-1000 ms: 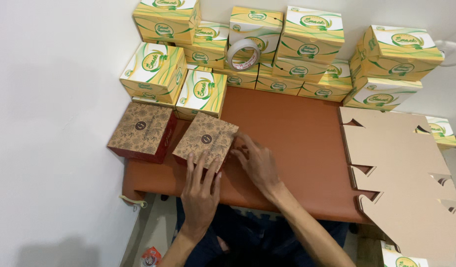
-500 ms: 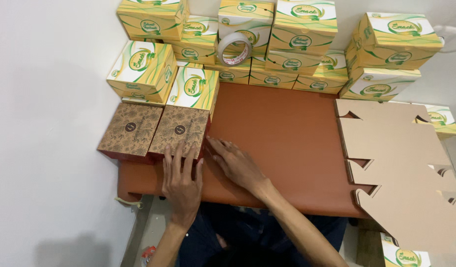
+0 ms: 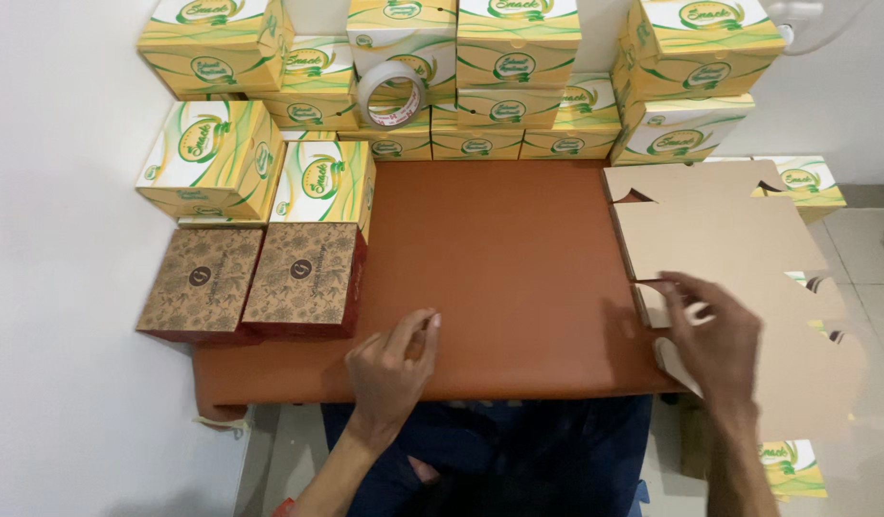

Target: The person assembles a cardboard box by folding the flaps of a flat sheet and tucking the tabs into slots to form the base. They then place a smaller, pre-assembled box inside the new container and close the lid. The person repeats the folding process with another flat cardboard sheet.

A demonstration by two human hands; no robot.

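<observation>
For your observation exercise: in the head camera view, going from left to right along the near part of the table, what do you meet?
Left brown patterned box → right brown patterned box → left hand → bare orange table → right hand, on the flat cardboard blanks.

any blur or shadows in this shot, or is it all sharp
Head view: the right hand is motion-blurred over the flat cardboard; the left hand and brown boxes are sharp; light is soft and even, with a faint shadow on the table beside the right hand.
</observation>
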